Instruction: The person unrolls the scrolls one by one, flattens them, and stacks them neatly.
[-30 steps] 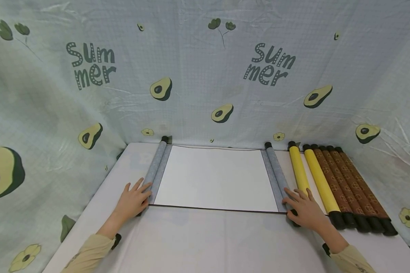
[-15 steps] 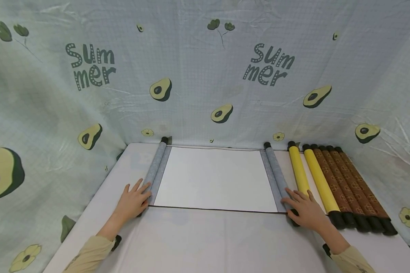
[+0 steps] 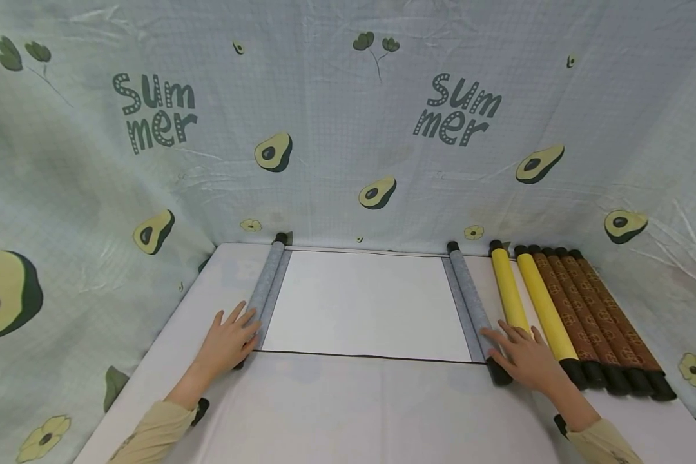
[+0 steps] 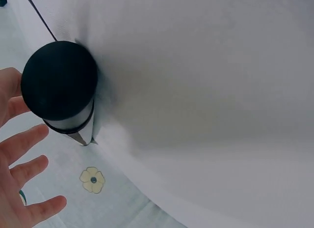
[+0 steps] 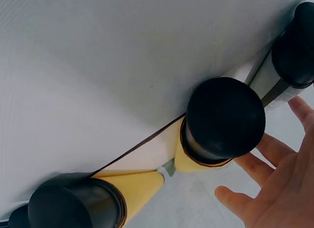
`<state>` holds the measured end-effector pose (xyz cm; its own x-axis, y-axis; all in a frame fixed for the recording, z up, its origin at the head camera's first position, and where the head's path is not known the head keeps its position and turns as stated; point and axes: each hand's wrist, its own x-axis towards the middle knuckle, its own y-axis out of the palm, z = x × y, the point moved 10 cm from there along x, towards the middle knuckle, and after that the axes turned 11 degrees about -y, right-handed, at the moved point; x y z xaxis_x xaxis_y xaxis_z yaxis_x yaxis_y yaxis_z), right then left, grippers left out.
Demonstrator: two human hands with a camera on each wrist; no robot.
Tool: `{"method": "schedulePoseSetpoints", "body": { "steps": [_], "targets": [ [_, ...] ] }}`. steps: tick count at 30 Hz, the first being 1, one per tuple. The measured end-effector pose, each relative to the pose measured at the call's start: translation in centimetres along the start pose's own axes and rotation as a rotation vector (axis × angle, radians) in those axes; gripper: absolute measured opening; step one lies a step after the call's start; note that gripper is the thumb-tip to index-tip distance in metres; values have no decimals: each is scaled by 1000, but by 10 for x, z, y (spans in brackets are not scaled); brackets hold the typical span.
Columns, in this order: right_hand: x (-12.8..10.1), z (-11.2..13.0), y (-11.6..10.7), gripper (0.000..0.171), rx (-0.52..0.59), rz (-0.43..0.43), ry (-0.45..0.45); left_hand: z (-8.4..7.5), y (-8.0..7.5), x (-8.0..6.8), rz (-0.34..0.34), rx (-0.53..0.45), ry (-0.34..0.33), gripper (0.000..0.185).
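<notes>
Two hands are seen laid flat on the near ends of a half-unrolled scroll on a white table (image 3: 348,412). The left hand (image 3: 227,341) is spread, its fingers straight and parted, resting against the left grey roller (image 3: 265,283) near its black end cap (image 4: 59,80). The right hand (image 3: 524,361) is likewise opened out, its fingers touching the right grey roller (image 3: 470,299) just beside 2 yellow scrolls (image 3: 524,299). Between the rollers the blank white sheet (image 3: 365,303) is stretched flat. Beyond the yellow pair, brown patterned scrolls (image 3: 597,316) are lined up side by side. An avocado-print cloth (image 3: 348,129) is hung behind.
</notes>
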<state>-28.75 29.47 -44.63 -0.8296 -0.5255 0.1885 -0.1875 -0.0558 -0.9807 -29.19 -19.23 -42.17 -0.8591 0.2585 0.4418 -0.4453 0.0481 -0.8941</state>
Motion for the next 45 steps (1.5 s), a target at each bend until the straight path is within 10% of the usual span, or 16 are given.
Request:
{"method": "schedulePoseSetpoints", "body": {
  "steps": [10, 31, 45],
  "targets": [
    [-4, -13, 0, 43, -63, 2, 59, -20, -6, 4, 34, -66, 5, 28],
    [-18, -40, -15, 48, -233, -89, 144, -92, -42, 0, -113, -128, 229, 31],
    [-28, -73, 7, 52, -27, 15, 354, -119, -38, -10, -63, -136, 323, 26]
  ]
}}
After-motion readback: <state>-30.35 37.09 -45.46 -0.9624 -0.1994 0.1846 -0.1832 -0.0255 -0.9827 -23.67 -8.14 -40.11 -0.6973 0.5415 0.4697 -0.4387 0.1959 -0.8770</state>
